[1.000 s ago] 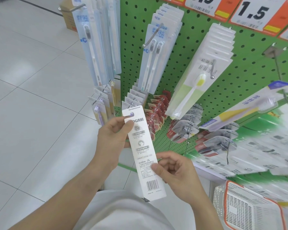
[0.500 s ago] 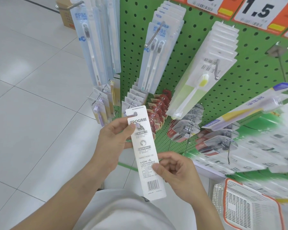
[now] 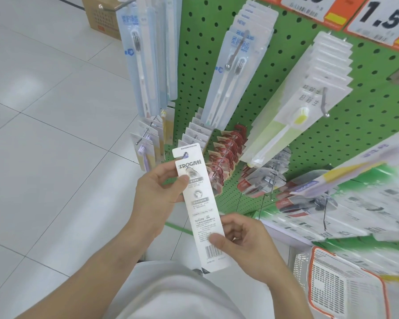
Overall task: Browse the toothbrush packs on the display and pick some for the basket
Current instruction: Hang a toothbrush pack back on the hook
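The toothbrush pack (image 3: 199,209) is held between both hands in front of the display, printed back facing up, probably so the text and barcode can be read. The left hand (image 3: 158,196) pinches its upper part, thumb across the card; the right hand (image 3: 241,246) pinches the lower edge near the barcode. The white basket (image 3: 346,286) sits low at right, well apart; what it holds is too blurred to tell. More packs hang on hooks from the green pegboard (image 3: 283,63), under price tags (image 3: 382,17). A pale tiled floor (image 3: 44,125) stretches left, with a cardboard box (image 3: 99,17) on it.

Single head view, looking steeply down, close on green pegboard (image 3: 217,88); right edge blurred, perhaps motion.
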The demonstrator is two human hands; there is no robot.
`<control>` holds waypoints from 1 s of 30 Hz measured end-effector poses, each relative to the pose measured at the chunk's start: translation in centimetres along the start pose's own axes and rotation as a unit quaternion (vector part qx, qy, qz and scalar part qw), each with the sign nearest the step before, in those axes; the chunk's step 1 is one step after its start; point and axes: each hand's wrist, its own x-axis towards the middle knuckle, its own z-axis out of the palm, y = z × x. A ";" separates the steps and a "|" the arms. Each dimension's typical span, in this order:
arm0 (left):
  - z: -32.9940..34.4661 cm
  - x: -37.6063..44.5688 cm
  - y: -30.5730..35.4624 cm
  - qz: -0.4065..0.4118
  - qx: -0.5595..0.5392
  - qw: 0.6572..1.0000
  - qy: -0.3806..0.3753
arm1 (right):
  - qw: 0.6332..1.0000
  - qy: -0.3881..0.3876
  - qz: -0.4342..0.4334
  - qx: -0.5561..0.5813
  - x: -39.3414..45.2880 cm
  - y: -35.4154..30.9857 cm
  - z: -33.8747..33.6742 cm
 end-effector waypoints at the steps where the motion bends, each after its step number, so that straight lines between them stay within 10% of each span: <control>1: -0.2 0.1 -0.1 0.001 0.006 1.000 -0.005 | 1.000 0.000 0.001 -0.001 0.0 -0.1 0.3; 30: -5.7 -1.4 -1.3 -0.024 0.122 0.981 -0.148 | 0.987 0.117 0.049 0.096 -3.3 -0.9 10.0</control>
